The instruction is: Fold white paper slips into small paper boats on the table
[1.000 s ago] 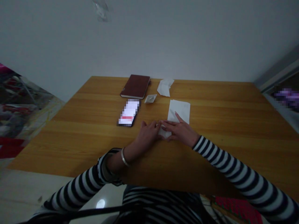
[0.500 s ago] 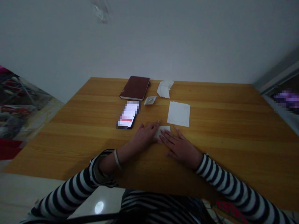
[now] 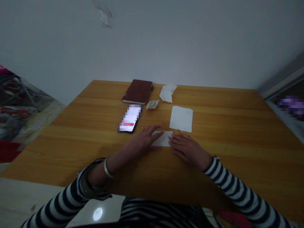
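A folded strip of white paper [image 3: 163,140] lies flat on the wooden table in front of me. My left hand [image 3: 146,138] rests at its left end, fingers stretched, with the index finger lying over the paper's upper edge. At the right end is my right hand [image 3: 186,146], its fingers extended and the tips touching the paper. Just beyond, a square stack of white paper sheets [image 3: 181,119] lies flat. A small folded paper boat [image 3: 152,104] sits farther back, left of that stack.
Left of the boat lies a phone [image 3: 130,117] with a lit screen. Behind it is a dark red notebook [image 3: 137,91]. More loose white paper pieces [image 3: 167,93] lie near the back edge of the table [image 3: 225,126]. A wall rises behind.
My left hand has slid left and its fingers have spread, while my right hand has shifted slightly right. More of the folded paper shows between them.
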{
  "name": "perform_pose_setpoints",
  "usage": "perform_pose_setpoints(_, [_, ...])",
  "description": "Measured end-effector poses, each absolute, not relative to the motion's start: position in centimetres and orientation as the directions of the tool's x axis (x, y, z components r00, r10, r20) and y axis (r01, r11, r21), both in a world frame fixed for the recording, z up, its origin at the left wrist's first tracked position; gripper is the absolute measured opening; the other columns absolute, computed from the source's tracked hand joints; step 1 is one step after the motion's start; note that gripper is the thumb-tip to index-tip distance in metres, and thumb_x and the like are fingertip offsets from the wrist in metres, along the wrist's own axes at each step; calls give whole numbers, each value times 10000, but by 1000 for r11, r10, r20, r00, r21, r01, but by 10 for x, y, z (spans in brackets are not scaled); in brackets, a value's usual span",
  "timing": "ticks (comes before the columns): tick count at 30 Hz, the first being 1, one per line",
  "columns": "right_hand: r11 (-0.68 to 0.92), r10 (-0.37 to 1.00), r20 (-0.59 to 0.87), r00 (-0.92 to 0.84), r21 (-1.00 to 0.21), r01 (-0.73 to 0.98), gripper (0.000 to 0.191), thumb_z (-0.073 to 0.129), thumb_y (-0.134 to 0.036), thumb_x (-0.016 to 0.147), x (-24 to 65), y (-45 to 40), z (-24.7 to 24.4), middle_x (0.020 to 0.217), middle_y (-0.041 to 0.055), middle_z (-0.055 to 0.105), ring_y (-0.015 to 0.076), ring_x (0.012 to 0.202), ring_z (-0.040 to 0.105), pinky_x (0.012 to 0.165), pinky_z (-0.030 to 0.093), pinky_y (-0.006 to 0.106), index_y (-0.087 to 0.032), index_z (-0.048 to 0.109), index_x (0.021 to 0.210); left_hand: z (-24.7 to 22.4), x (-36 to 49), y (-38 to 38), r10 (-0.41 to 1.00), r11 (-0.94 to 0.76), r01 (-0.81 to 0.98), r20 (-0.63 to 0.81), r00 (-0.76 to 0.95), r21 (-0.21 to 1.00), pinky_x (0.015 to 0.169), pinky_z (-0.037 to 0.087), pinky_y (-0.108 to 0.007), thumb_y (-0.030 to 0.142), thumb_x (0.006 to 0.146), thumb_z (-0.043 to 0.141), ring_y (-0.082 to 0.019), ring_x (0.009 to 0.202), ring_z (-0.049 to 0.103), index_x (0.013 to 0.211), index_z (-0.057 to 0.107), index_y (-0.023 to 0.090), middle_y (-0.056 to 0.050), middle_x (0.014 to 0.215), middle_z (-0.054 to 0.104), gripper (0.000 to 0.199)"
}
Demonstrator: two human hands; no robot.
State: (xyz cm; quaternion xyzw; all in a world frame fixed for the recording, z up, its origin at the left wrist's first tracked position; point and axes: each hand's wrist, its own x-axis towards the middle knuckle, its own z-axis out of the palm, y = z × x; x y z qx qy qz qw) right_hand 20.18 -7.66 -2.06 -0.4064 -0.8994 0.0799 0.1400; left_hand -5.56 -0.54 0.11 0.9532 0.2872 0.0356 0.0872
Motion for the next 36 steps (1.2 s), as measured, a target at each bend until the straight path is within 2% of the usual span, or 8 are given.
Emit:
perform_pose_setpoints(2, [620,784,222,-579,-248,745,341,516,-219,955,194,-75,-22,1315,102,646,229,1273,569,1143,381,490,-151,622,1271,-3,-50,-16,484,-855,476,-11,875,206,1052,429,-424,212,943,538,-287,1289,517,1339,511,140,-195,1406,519,403])
perform_pose_setpoints(7, [568,814,322,-483,-269,778,302,539,-161,923,176,-75,-25,1190,124,717,235,1115,676,1054,483,438,-128,680,1188,-10,-40,-31,557,-808,537,19,830,242,1023,478,-449,9,910,432,-315,1307,519,1285,546,49,-268,1381,537,394])
perform_pose_setpoints(14, [432,871,487,-67,-693,577,187,607,-175,868,161,-61,-13,1257,29,688,220,1231,576,1013,500,458,-268,742,958,-14,-47,-16,782,-548,331,330,528,768,1128,361,-512,186,944,498,-267,1363,460,1102,702,213,-119,1465,502,260])
perform_pose_setpoints(18, [417,840,541,-41,-595,688,208,555,-177,892,149,-58,-8,1258,24,688,244,1257,543,1063,411,515,-273,739,883,-15,-46,-8,979,-79,85,61,193,993,1046,457,-464,385,955,506,-269,1337,488,1375,495,264,-129,1518,418,437])
perform_pose_setpoints(21, [477,770,619,-151,-403,781,230,542,-173,902,142,-61,-9,1205,-7,719,251,1217,568,1119,291,547,-295,734,933,-13,-43,-9,920,358,-207,-306,244,910,839,566,-413,505,970,433,-239,1025,689,1493,273,264,-160,1268,637,598])
perform_pose_setpoints(25, [664,682,644,-347,-345,663,248,534,-156,902,140,-62,-14,1166,-22,731,231,1156,590,1080,351,504,-302,726,961,-9,-43,-13,815,528,-343,-351,461,777,667,541,-252,311,830,719,-156,729,686,1165,626,114,-127,977,735,399])
perform_pose_setpoints(30, [546,781,610,-135,-561,622,148,622,-209,854,144,-60,-16,948,68,648,247,938,582,827,487,437,-271,757,862,-6,-45,-17,770,600,-341,-408,490,724,718,543,-264,266,831,720,-164,740,697,1030,701,97,-114,903,751,262])
perform_pose_setpoints(36, [223,941,308,141,-877,425,292,627,-327,876,137,-65,-17,599,-30,483,130,565,468,523,395,252,-185,590,624,-9,-41,-24,722,637,-370,-357,593,676,974,499,-363,285,820,731,-232,1041,673,1081,702,111,-142,1145,712,315])
